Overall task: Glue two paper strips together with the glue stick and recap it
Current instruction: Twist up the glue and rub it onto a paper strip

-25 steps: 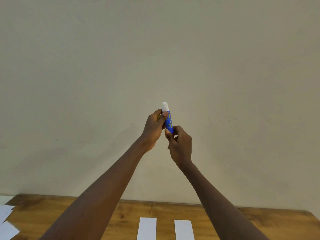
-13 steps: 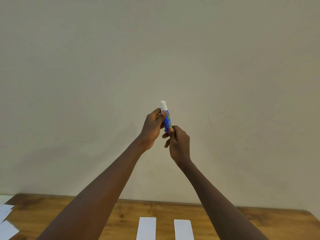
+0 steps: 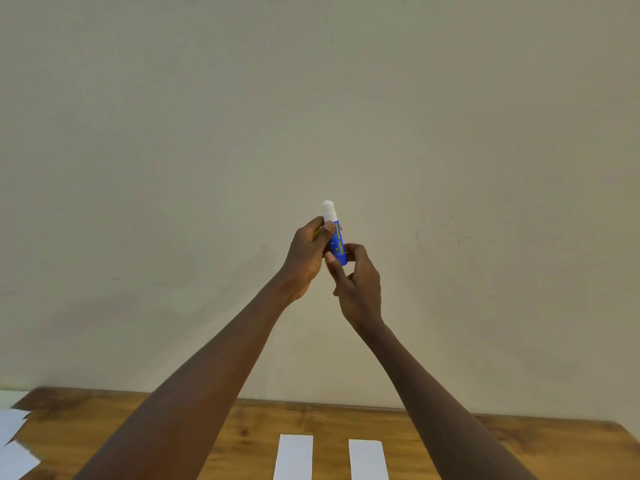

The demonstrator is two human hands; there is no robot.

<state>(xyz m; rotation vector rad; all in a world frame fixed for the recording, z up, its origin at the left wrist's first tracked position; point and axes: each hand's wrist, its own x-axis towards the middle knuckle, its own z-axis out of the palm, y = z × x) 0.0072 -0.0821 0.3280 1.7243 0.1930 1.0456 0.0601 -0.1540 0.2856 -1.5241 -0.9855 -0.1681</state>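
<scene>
Step in hand: preparation of the glue stick (image 3: 337,242), judged from the grip. The two strips are not yet joined.

Hand states:
- The left hand (image 3: 308,258) grasps the upper barrel, with the thumb laid just under the white top end
- The right hand (image 3: 358,285) pinches the lower end of the barrel between thumb and forefinger. This hold suits a twist of the base

Position: the stick is held in the air in front of the plain wall (image 3: 173,133), well above the wooden table (image 3: 519,445).

Next move, as a judgement: the stick must come down to the left paper strip (image 3: 294,457) or the right paper strip (image 3: 366,459). One hand has to let go of the barrel to steady the paper. The strips lie flat, side by side and apart.

Appearance: a slim blue barrel with yellow-green print, nearly upright, leaning slightly left at the top. Whether the white end is the cap or bare glue cannot be told
</scene>
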